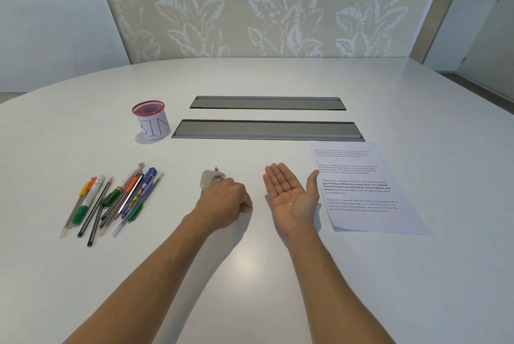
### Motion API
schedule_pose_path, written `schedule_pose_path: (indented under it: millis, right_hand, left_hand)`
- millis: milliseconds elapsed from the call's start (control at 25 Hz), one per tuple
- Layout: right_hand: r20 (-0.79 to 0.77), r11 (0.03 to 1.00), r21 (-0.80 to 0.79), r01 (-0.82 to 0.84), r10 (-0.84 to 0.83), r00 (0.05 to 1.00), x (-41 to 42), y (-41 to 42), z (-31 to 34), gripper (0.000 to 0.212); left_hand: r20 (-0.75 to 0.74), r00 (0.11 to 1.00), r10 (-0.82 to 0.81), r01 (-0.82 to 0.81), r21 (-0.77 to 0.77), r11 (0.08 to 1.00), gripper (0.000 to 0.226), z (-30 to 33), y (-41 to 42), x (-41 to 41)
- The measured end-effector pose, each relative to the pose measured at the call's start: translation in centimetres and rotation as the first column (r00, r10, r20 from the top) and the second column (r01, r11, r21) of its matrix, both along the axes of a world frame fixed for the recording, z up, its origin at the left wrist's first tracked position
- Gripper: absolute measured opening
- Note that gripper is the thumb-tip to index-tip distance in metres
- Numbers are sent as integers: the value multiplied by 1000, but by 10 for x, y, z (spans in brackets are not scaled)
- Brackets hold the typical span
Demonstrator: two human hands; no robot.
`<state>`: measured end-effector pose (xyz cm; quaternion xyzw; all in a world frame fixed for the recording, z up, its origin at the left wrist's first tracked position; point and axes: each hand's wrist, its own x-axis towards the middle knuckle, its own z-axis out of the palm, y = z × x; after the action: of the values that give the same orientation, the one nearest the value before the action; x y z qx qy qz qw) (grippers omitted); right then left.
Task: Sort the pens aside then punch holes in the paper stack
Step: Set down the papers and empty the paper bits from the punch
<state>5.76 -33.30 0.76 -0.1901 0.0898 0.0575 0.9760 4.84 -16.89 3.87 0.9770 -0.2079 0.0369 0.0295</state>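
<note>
**Hand on the punch, paper waiting at the right**

Nearest the camera, two bare forearms reach out over the white table (250, 274). At their ends, the left hand (222, 203) lies knuckles-up with its fingers curled onto the small grey hole punch (210, 178); whether they truly grip it or only rest there cannot be told. The right hand (289, 190) lies palm-up, fingers spread wide and holding nothing but a tiny white fleck, its thumb touching the edge of the printed paper stack (361, 190). Off to the left, the pens (116, 199) lie gathered in a loose bundle, well apart from the paper. Farther back stand a red mesh cup (151, 123) labelled BIN and two grey cable hatches (267, 130).

By the look of it, sorting is finished and punching is the step in hand. Next, punch and paper must be brought together, with the sheet edges squared and fed into the slot.
</note>
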Motion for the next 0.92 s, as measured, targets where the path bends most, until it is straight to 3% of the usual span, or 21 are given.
schedule_pose_path:
  millis: [400,760,920]
  right_hand:
    - [11,1000,7,-6,6,1000,0,0,-2,80]
    - [13,1000,2,-6,6,1000,-1,1,-1,79]
    - [8,1000,1,-4,4,1000,0,1,0,77]
  left_hand:
    - [45,998,-54,46,164,985,24,2,-13,-2]
    - [105,994,-25,5,186,983,14,-12,-15,-13]
    - [63,998,-16,10,103,995,15,-16,-12,-14]
